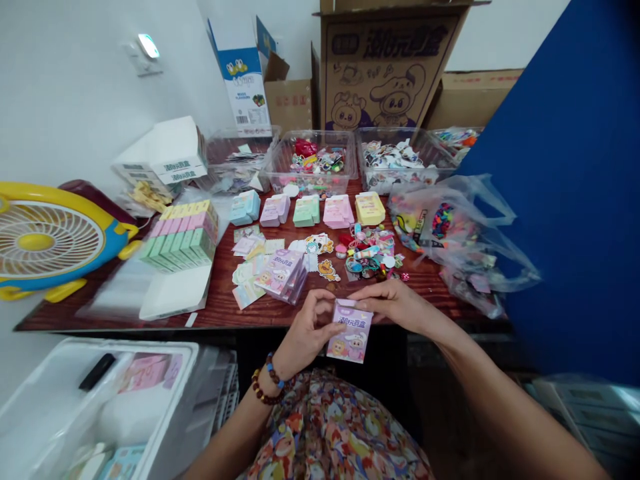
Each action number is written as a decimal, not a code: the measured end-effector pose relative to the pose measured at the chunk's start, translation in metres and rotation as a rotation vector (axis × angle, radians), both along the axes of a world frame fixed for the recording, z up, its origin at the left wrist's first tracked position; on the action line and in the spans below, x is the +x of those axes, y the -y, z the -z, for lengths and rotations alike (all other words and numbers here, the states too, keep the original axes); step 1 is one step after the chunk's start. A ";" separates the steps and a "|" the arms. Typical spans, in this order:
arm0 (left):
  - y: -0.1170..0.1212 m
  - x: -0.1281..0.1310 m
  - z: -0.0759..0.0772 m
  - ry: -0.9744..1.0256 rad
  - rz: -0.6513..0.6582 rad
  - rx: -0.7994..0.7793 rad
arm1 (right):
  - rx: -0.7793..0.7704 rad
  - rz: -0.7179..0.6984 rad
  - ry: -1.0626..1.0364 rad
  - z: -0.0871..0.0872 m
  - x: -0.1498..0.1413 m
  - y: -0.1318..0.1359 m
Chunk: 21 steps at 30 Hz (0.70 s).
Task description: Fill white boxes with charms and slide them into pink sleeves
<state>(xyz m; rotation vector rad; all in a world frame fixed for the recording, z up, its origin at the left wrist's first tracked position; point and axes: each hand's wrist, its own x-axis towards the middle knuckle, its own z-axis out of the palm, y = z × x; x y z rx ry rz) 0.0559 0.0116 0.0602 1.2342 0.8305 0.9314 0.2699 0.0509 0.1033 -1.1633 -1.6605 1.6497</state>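
A small purple cardboard box (349, 339) with cartoon figures on its front is held over my lap, just off the table's front edge. My left hand (311, 333) grips its left side, thumb across the front. At the top flap, the fingers of my right hand (387, 303) pinch the box's upper right edge. Beyond my left hand lies a stack of similar purple boxes (281, 275) on the table. Stickers (327, 270) and a heap of small colourful trinkets (373, 252) are spread behind my hands.
Folded boxes in several colours (307, 211) stand in a row. Behind them are clear plastic bins (320, 183) of small items. Plastic bags (450, 220) lie right, beside a blue panel (560, 200). A yellow fan (45, 240) and a white foam box (180, 373) are left.
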 end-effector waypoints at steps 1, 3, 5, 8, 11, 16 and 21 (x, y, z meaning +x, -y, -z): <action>0.000 0.000 0.000 -0.001 0.007 0.001 | 0.020 -0.004 0.010 0.000 0.000 0.000; -0.001 0.001 0.001 -0.002 0.011 0.005 | 0.086 -0.005 0.052 0.001 0.001 0.000; -0.001 0.001 0.001 -0.018 0.001 0.010 | 0.176 -0.004 0.112 0.003 0.002 0.000; -0.002 0.001 0.001 -0.070 -0.023 0.035 | 0.308 -0.051 0.166 0.003 0.004 0.000; -0.005 0.000 0.000 -0.115 -0.030 0.089 | 0.434 -0.110 0.192 -0.003 0.005 0.002; -0.013 -0.001 -0.009 -0.146 -0.083 0.194 | 0.625 -0.008 0.241 -0.011 0.000 0.012; -0.016 -0.004 -0.024 -0.121 -0.082 0.213 | 0.607 0.168 0.177 -0.011 -0.007 0.016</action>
